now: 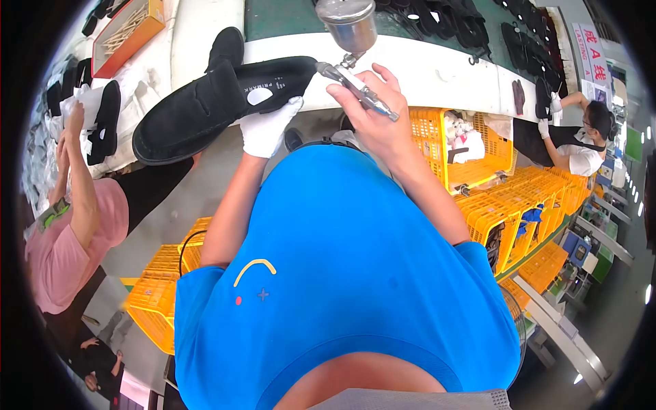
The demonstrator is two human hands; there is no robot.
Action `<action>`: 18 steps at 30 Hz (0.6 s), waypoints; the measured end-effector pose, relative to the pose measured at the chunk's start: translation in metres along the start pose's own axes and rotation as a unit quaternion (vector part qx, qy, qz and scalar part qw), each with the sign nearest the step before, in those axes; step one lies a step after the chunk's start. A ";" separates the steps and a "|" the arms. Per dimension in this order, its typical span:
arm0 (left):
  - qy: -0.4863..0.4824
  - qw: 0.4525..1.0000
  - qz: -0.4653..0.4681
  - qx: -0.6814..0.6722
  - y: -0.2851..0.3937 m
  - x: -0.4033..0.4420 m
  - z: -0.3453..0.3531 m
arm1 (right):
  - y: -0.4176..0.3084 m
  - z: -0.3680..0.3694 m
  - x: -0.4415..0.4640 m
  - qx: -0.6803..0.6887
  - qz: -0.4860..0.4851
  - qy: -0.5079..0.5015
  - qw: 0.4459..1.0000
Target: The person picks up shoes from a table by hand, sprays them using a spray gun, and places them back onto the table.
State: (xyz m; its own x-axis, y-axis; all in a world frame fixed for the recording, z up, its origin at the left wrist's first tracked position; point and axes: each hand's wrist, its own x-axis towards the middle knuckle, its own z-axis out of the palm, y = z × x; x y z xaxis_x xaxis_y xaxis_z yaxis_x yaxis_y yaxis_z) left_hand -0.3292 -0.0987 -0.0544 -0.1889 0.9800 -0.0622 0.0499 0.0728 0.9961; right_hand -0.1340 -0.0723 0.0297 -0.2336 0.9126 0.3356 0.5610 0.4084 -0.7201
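My left hand (267, 128), in a white glove, grips a black loafer (188, 113) by its heel side. The shoe's opening faces me, with printed lettering and a white oval on the insole. My bare right hand (376, 113) is wrapped around a metal spray gun (359, 89). On top of the gun sits a silver paint cup (348, 24). The gun's nozzle end points left, close to the heel of the loafer. Behind the held loafer, another black shoe (226, 48) rests on the white table edge (287, 49).
A box of wooden sticks (128, 34) stands at the upper left. Many black shoes lie on the green conveyor (273, 19). Yellow crates (478, 167) stand to the right, others (154, 294) to the left. Co-workers in a pink shirt (102, 215) and a white shirt (584, 158) handle shoes.
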 end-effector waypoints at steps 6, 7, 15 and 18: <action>-0.010 0.997 0.028 0.067 -0.010 0.001 -0.002 | -0.017 0.015 0.008 0.029 -0.038 -0.041 0.998; 0.009 0.998 0.053 0.043 -0.011 0.001 -0.001 | -0.021 0.021 0.010 0.047 -0.056 -0.030 0.997; 0.029 0.970 0.166 0.175 -0.084 0.004 -0.009 | -0.042 0.035 0.020 0.037 -0.106 -0.050 0.992; 0.030 0.993 0.090 0.068 -0.017 -0.001 -0.006 | -0.032 0.033 0.016 0.025 -0.072 -0.038 0.996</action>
State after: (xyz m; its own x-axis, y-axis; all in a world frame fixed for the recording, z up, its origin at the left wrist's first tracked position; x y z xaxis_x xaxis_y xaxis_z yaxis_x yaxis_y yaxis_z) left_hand -0.3362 -0.1018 -0.0708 -0.2230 0.9670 0.1233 0.2192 -0.0735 0.9729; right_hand -0.1823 -0.0702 0.0382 -0.3700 0.8424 0.3918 0.4776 0.5342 -0.6976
